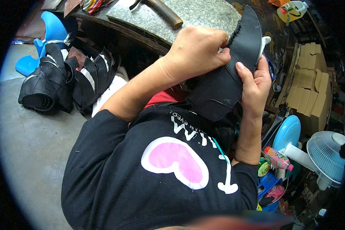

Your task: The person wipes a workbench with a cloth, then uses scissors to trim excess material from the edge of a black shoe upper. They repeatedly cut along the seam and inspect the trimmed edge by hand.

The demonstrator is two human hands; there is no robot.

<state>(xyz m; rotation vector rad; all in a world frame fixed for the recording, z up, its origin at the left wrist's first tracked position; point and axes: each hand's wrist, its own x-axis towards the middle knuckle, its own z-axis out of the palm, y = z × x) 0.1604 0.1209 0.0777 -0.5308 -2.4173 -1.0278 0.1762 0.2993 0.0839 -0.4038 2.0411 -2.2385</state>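
Note:
A black leather shoe upper [221,86], stitched and with a frayed edge along its upper left side, is held up in front of my chest. A bit of white lining shows behind its far right edge. My right hand [255,86] grips it from the right, thumb on the front face and fingers behind. Against its left edge, my left hand [201,50] is closed in a pinch. A small whitish bit shows between thumb and forefinger, but what they hold is too small to make out.
On the bench lies a grey stone slab [207,17] with a wooden-handled hammer [165,13]. Bundled black pieces [46,86] sit at the left by a blue plastic object [51,28]. Cardboard boxes [308,80], a fan [326,157] and a pink bottle [278,158] crowd the right.

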